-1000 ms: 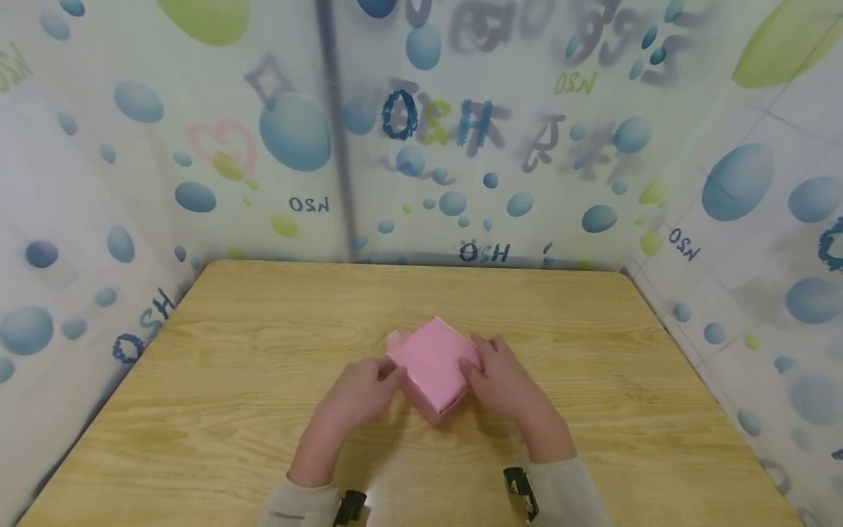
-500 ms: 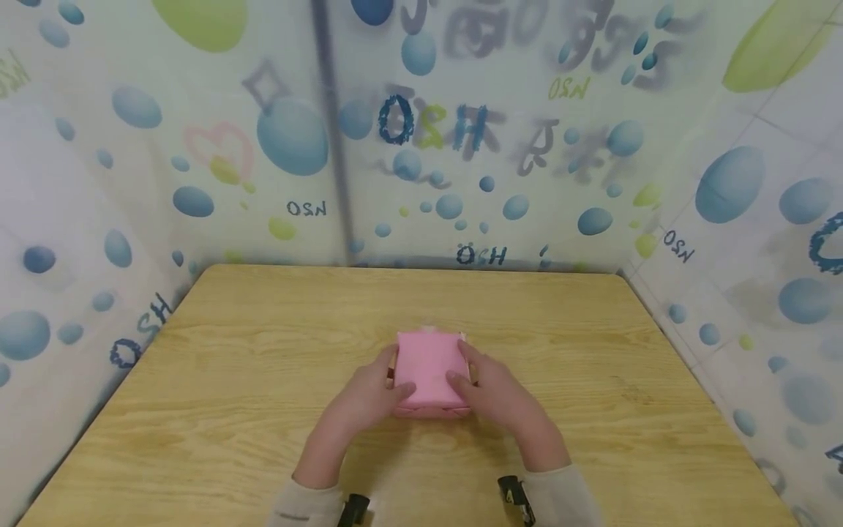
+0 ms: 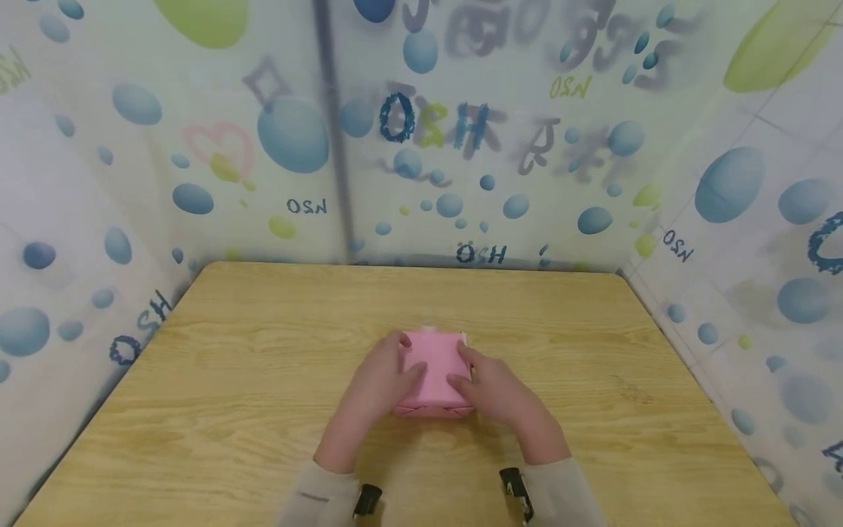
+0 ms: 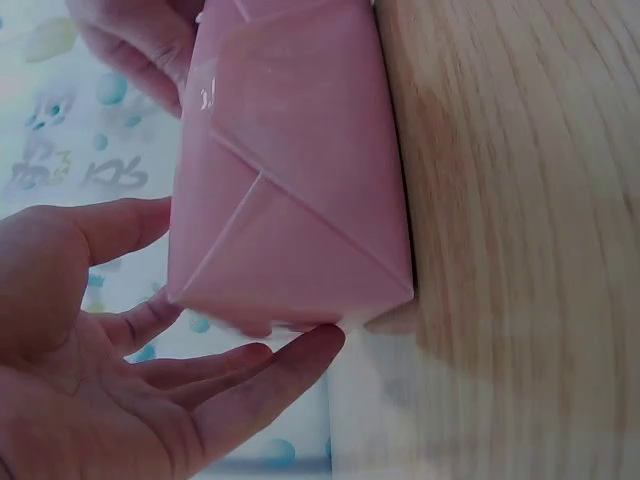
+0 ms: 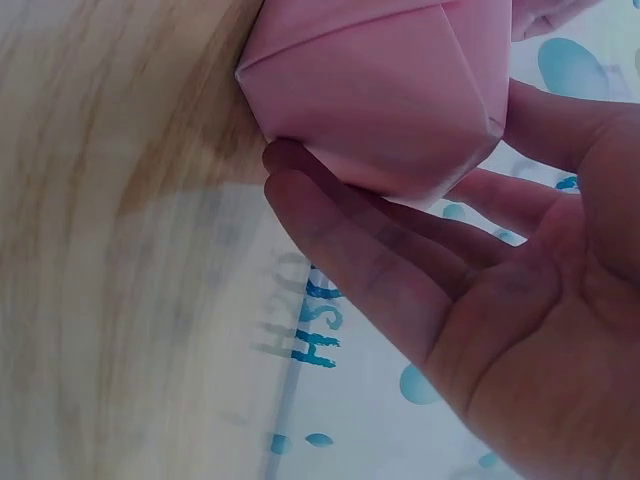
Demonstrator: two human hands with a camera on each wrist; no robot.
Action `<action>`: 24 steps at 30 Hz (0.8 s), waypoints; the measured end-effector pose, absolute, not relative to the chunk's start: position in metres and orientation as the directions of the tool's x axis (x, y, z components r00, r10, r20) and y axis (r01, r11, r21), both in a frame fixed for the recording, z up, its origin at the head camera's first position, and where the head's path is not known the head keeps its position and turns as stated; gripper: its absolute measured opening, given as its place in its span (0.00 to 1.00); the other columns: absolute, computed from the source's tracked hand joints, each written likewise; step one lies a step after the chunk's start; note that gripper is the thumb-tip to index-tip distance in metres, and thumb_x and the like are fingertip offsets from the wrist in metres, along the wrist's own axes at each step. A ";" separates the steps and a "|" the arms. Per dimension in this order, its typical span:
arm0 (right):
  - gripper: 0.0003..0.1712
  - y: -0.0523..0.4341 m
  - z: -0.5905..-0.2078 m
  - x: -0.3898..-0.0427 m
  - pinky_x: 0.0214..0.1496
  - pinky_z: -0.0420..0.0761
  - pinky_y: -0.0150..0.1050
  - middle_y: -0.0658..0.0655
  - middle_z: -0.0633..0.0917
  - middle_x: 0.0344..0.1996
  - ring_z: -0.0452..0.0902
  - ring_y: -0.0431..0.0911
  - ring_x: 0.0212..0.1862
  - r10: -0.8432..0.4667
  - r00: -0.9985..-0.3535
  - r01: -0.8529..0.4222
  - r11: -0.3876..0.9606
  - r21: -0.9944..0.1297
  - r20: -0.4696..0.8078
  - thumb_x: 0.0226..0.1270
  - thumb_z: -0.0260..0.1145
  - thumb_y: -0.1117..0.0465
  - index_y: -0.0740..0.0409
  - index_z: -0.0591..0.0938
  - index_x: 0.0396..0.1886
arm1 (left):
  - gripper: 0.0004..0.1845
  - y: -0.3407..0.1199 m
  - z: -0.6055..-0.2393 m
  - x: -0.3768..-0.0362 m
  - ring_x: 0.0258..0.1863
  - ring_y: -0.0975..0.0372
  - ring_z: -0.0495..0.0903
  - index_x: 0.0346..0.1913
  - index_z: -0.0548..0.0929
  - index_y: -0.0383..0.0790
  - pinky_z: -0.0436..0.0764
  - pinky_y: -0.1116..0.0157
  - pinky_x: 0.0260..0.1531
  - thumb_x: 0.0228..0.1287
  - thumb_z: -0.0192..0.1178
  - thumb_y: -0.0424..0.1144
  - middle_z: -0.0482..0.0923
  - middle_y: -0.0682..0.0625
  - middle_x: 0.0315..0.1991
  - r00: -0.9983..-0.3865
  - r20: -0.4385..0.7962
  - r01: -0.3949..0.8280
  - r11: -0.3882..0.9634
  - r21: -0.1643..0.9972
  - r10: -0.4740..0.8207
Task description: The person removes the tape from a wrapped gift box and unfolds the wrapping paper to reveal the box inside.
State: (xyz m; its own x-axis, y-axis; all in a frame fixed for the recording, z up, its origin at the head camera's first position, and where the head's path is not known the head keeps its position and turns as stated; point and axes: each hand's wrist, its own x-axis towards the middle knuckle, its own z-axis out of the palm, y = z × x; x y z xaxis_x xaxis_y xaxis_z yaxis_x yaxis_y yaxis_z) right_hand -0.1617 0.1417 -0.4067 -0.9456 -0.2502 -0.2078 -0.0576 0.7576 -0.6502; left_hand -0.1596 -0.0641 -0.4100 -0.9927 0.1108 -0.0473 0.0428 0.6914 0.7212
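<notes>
A box wrapped in pink paper lies on the wooden table, one side facing the person. Folded paper flaps and a shiny strip like clear tape show on its near side in the left wrist view. My left hand holds its left side, thumb over the top face and fingers along the side. On the opposite side my right hand grips the box, its thumb on the top and fingers around the right edge. A small pale piece sticks out at the back edge; its kind is unclear.
The wooden tabletop extends around the box on all sides. Behind it and at both sides hangs a white curtain with blue and green spots and lettering. Black clips sit by both light sleeves.
The box has turned from a corner-forward position to lie square to the person. My left hand has shifted inward and farther over its left side in the last half second; the right hand stays nearly still.
</notes>
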 end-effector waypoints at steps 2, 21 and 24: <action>0.38 0.141 -0.405 -0.162 0.59 0.77 0.47 0.63 0.75 0.77 0.77 0.50 0.56 -0.251 -0.944 -0.059 0.765 -0.641 -0.213 0.81 0.65 0.53 0.61 0.65 0.83 | 0.19 -0.060 -0.411 -0.162 0.39 0.54 0.79 0.56 0.79 0.35 0.83 0.57 0.40 0.73 0.68 0.44 0.82 0.42 0.46 -0.995 -0.040 0.038 0.710 0.703 0.093; 0.37 0.137 -0.400 -0.162 0.55 0.77 0.45 0.63 0.82 0.63 0.78 0.47 0.46 -0.277 -0.944 -0.107 0.773 -0.625 -0.181 0.80 0.65 0.58 0.69 0.66 0.80 | 0.08 -0.051 -0.411 -0.160 0.43 0.50 0.80 0.38 0.82 0.38 0.83 0.55 0.42 0.73 0.64 0.39 0.75 0.30 0.69 -0.999 -0.032 0.013 0.773 0.634 0.043; 0.37 0.137 -0.399 -0.162 0.56 0.77 0.46 0.64 0.82 0.63 0.78 0.48 0.47 -0.279 -0.943 -0.111 0.779 -0.617 -0.182 0.80 0.65 0.58 0.69 0.66 0.80 | 0.08 -0.050 -0.410 -0.159 0.45 0.49 0.81 0.38 0.83 0.38 0.84 0.54 0.44 0.74 0.63 0.39 0.73 0.29 0.71 -0.998 -0.035 0.012 0.775 0.632 0.044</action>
